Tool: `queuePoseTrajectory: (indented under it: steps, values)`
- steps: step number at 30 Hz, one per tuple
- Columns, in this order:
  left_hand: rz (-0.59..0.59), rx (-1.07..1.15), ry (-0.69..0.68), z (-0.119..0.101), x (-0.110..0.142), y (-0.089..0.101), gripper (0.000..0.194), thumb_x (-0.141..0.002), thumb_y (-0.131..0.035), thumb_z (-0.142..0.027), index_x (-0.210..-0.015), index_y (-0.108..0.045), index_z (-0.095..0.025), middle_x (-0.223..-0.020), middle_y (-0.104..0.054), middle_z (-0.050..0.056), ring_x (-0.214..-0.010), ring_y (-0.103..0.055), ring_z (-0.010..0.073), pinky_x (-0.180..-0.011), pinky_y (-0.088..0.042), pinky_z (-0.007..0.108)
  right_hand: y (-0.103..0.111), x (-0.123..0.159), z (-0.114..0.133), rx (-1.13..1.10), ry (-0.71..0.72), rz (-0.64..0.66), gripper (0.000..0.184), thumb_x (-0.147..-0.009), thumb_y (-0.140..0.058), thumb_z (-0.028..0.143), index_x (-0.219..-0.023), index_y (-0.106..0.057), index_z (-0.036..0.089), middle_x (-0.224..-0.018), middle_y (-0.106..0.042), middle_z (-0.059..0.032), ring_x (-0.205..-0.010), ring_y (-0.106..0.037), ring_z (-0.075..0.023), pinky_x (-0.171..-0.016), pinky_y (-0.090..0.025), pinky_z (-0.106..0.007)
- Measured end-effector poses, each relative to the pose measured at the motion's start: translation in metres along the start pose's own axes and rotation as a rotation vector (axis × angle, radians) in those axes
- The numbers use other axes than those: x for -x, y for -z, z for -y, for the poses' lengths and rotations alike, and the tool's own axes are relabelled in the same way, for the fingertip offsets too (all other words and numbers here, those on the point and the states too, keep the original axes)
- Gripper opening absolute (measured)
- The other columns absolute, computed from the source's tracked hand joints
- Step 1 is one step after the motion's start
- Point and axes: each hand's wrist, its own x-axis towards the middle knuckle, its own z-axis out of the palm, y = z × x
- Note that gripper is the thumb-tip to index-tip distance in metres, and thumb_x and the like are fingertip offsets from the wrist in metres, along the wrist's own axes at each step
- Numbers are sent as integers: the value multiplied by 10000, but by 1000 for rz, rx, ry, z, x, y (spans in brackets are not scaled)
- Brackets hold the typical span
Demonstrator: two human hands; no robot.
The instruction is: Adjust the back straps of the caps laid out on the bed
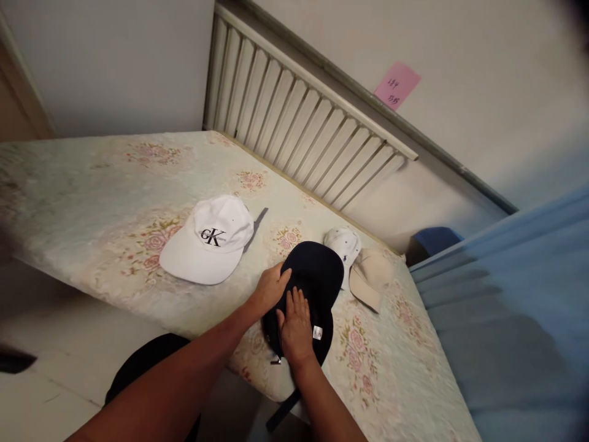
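Observation:
A dark baseball cap is turned so its hollow inside faces me, with a small white label and a loose strap end hanging below. Gripping its edge where brim meets crown, on the left side, is my left hand, thumb on top and fingers hidden underneath. My right hand lies flat inside the crown, fingers stretched out. To the left, a white cap with black lettering rests on the floral cloth. Just beyond the dark cap sit a white cap with a small dark logo and a beige cap.
The caps lie on a table covered with a floral cloth. A white radiator runs along the wall behind it, with a pink note above. Blue curtain fabric hangs at the right, beside a dark blue object.

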Motion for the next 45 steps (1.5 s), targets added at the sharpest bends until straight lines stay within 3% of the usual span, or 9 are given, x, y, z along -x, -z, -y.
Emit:
queuePoseTrajectory:
  steps: [3, 14, 22, 27, 35, 45]
  values:
    - [0, 4, 2, 0, 0, 0, 340, -901, -411, -300, -1090, -630, -121, -1017, -691, 97, -916, -639, 197, -855, -466, 293, 0, 8, 0, 2, 12, -11, 531, -934, -396, 329, -1403, -378, 82, -1499, -308, -154, -1411, -209, -271, -1119, -236, -481]
    - [12, -9, 3, -5, 2, 0, 359, -903, -406, -297, -1143, -608, -122, -1069, -681, 101, -965, -632, 196, -903, -453, 291, -9, 14, 5, 26, -199, -81, 593, -942, -360, 381, -1372, -384, -27, -1443, -360, -250, -1368, -307, -312, -1088, -283, -489]
    - [7, 4, -20, -4, 3, -1, 345, -908, -403, -314, -1103, -626, -137, -1038, -689, 83, -933, -633, 188, -883, -460, 286, 6, 20, -7, 44, -90, -4, 543, -912, -426, 323, -1342, -443, -8, -1402, -430, -244, -1332, -370, -313, -1083, -294, -462]
    - [23, 1, -36, -4, 6, -2, 339, -909, -406, -312, -1095, -632, -140, -1042, -687, 87, -935, -631, 192, -885, -457, 294, 5, 25, -19, 30, -156, -53, 579, -934, -378, 409, -1338, -447, 0, -1395, -446, -228, -1319, -386, -298, -1052, -342, -428]
    - [48, 13, -45, -4, 7, -7, 354, -913, -403, -307, -1132, -622, -136, -1081, -678, 94, -972, -627, 191, -909, -450, 303, 4, 27, -17, 34, -202, -14, 626, -935, -348, 473, -1383, -404, 39, -1459, -369, -195, -1356, -324, -319, -1044, -337, -458]
    - [38, 21, 7, -7, 7, -8, 321, -902, -423, -310, -1087, -640, -161, -1016, -696, 82, -946, -634, 203, -879, -466, 312, 4, 38, -15, -14, -99, -11, 617, -933, -367, 456, -1398, -376, 50, -1465, -360, -193, -1389, -264, -294, -1094, -267, -495]
